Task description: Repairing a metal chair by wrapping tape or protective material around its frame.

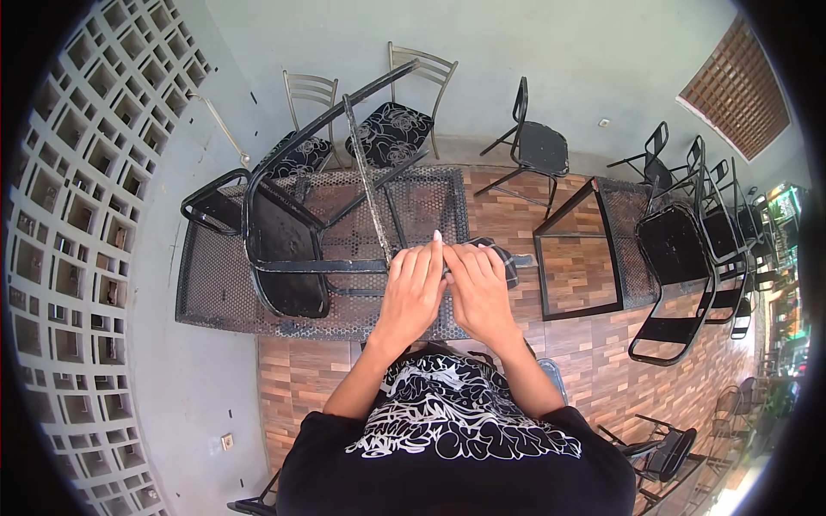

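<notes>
Both hands' grip hard to read, left hand (411, 288) and right hand (478, 288) touching mesh table (215, 284) edge, upturned chair (288, 249) close left.

The perforated metal mesh counter (215, 284) is dark grey-black, as is the upturned black metal-framed chair (284, 249) on it. Two silver-framed chairs with black floral-patterned seats (391, 129) stand behind. The wood-plank-patterned tile floor (585, 361) is reddish brown; the wall (551, 52) is pale green.
</notes>
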Available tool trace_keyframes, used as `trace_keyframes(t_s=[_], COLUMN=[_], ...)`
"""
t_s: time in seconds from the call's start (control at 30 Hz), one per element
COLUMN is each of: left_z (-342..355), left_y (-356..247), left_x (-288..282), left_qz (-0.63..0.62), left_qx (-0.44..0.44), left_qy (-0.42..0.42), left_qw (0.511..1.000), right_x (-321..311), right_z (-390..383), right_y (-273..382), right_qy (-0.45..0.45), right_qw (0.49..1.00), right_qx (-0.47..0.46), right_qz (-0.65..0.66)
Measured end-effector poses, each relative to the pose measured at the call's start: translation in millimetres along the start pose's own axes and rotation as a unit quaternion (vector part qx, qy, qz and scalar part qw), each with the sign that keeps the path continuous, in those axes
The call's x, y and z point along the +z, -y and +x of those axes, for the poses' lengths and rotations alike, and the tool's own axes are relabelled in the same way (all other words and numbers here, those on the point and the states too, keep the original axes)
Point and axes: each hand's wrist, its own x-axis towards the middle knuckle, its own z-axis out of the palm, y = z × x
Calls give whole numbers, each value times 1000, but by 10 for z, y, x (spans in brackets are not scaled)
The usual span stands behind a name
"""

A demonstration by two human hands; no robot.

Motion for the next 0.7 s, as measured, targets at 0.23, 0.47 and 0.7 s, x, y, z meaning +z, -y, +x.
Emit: trace_keyframes(t_s=[0.23,0.47,0.7], left_z=[68,190,218], left_y=[-212,-407,-398], left_x=[73,208,231], left_qz=[60,104,113], left_qx=[-13,6,27], left_qy=[12,13,9], left_qw=[998,995,993], right_x=[-148,-282,-278], right_z=[-30,-142,-164], right_y=[-105,-305,-323], right_qy=[3,-13,-27], right_qw=[1000,1000,1000], right_qx=[-13,-19,-5], right_qz=[19,5,8])
